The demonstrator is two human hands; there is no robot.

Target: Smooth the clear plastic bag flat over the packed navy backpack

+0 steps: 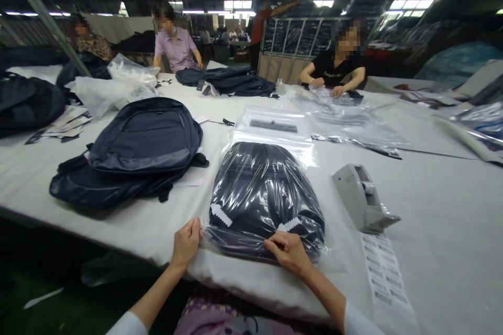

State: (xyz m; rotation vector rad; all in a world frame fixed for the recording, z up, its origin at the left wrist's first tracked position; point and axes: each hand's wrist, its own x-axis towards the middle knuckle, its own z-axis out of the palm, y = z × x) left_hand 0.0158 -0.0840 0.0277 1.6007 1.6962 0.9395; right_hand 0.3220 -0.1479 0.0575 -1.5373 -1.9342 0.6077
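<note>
A dark blue backpack sealed in a clear plastic bag (pixel 264 196) lies in front of me on the white table (pixel 432 220). Two strips of white tape sit on its near edge. My left hand (pixel 186 243) pinches the bag's near left corner with closed fingers. My right hand (pixel 288 252) presses down with bent fingers on the bag's near right edge beside a tape strip.
A grey tape dispenser (pixel 363 199) stands to the right, with a sheet of barcode labels (pixel 385 277) near it. Unbagged dark backpacks (pixel 137 149) are stacked to the left. Flat plastic bags (pixel 275 125) lie beyond. Three other people work at the table's far side.
</note>
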